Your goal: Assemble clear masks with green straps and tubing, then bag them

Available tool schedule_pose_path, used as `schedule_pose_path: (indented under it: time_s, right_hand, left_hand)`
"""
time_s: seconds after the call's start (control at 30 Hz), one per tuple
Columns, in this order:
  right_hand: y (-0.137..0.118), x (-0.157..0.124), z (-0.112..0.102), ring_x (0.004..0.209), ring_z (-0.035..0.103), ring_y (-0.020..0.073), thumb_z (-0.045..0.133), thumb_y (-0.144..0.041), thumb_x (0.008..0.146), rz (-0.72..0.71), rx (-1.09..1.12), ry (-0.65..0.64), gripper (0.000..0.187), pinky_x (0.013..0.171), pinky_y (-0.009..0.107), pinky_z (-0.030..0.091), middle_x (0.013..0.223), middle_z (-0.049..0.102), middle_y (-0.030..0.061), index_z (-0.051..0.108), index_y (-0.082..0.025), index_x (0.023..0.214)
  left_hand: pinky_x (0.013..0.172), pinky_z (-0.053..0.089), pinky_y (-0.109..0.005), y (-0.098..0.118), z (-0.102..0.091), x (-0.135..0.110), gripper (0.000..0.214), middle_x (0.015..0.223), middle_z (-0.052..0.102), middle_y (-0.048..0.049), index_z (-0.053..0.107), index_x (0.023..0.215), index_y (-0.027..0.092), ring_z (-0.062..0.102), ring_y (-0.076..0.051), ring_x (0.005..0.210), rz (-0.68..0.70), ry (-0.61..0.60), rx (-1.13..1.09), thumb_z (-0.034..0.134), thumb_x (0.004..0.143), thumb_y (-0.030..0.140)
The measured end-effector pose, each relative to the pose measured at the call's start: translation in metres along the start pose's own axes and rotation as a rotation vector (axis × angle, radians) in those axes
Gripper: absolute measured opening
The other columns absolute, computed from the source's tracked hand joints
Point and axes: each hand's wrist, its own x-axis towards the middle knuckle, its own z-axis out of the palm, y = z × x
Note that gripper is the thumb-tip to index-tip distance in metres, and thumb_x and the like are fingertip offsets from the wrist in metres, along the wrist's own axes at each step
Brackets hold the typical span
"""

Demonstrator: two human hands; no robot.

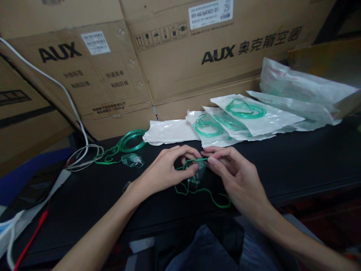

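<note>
Over the front part of the black table, a clear green-tinted oxygen mask (199, 172) is between my two hands. My left hand (171, 165) is closed around the mask's near side, thumb and fingers curled at its edge. With thumb and fingertips, my right hand (235, 165) pinches a thin green elastic strap (203, 159) stretched across the mask's top. A loose length of the strap (208, 191) trails in a curve on the table below. Farther left lie a second clear mask (133, 160) and a coil of green tubing (132, 140).
Bagged green tubing sets (254, 113) and a flat white pouch (170, 131) line the table's back. More pouches (304, 81) pile up at right. Large cardboard boxes (169, 60) stand behind. A white cable (64, 90) and a red cord (34, 237) run at left.
</note>
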Motion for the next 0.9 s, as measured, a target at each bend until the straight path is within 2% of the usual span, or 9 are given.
schedule_pose_path:
  time_s: [0.2, 0.47, 0.6, 0.7, 0.8, 0.9]
  right_hand:
    - [-0.004, -0.001, -0.001, 0.112, 0.071, 0.0242, 0.079, -0.043, 0.084, 0.054, 0.129, 0.06, 0.027, 0.099, 0.045, 0.06, 0.12, 0.069, 0.0077, 0.061, -0.022, 0.085]
    - [-0.004, -0.002, 0.0, 0.114, 0.069, 0.023, 0.072, -0.038, 0.091, 0.036, 0.155, 0.13, 0.02, 0.099, 0.048, 0.059, 0.117, 0.071, 0.0056, 0.057, -0.024, 0.09]
    - [-0.005, -0.001, 0.0, 0.114, 0.069, 0.0232, 0.069, -0.034, 0.092, 0.028, 0.046, -0.04, 0.015, 0.106, 0.044, 0.054, 0.118, 0.072, 0.008, 0.06, -0.023, 0.089]
    - [-0.006, -0.002, 0.0, 0.127, 0.063, 0.0226, 0.063, -0.026, 0.095, -0.016, 0.0, -0.134, 0.004, 0.111, 0.04, 0.051, 0.131, 0.068, 0.0074, 0.065, -0.024, 0.097]
    - [-0.008, -0.005, 0.0, 0.142, 0.05, 0.0203, 0.059, -0.015, 0.093, -0.092, -0.067, -0.232, 0.031, 0.12, 0.039, 0.041, 0.146, 0.059, 0.0031, 0.066, -0.028, 0.12]
    - [-0.01, -0.006, 0.001, 0.15, 0.038, 0.0207, 0.064, -0.014, 0.091, -0.14, -0.141, -0.317, 0.053, 0.126, 0.042, 0.031, 0.157, 0.049, -0.0014, 0.059, -0.034, 0.139]
  left_hand:
    - [0.077, 0.047, -0.025, -0.004, -0.003, 0.0, 0.018, 0.099, 0.072, -0.0001, 0.068, 0.109, 0.021, 0.059, -0.013, 0.079, 0.005, 0.033, 0.016, 0.068, 0.091, 0.023]
    - [0.08, 0.05, -0.027, -0.006, -0.005, -0.002, 0.019, 0.101, 0.073, -0.0033, 0.067, 0.109, 0.019, 0.064, -0.014, 0.083, -0.038, 0.054, -0.08, 0.067, 0.091, 0.025]
    - [0.074, 0.048, -0.025, -0.008, -0.006, 0.0, 0.018, 0.092, 0.073, -0.0023, 0.067, 0.105, 0.018, 0.064, -0.014, 0.081, -0.104, 0.065, -0.242, 0.069, 0.09, 0.027]
    - [0.074, 0.048, -0.025, -0.008, -0.007, 0.003, 0.019, 0.087, 0.072, -0.0019, 0.067, 0.103, 0.017, 0.066, -0.014, 0.081, -0.171, 0.106, -0.451, 0.071, 0.088, 0.028]
    - [0.075, 0.047, -0.024, -0.008, -0.01, 0.004, 0.017, 0.081, 0.07, 0.0004, 0.069, 0.1, 0.017, 0.064, -0.013, 0.078, -0.214, 0.139, -0.596, 0.072, 0.087, 0.028]
    - [0.075, 0.046, -0.023, -0.007, -0.012, 0.004, 0.017, 0.084, 0.071, 0.0003, 0.071, 0.101, 0.018, 0.063, -0.012, 0.078, -0.227, 0.105, -0.681, 0.071, 0.088, 0.028]
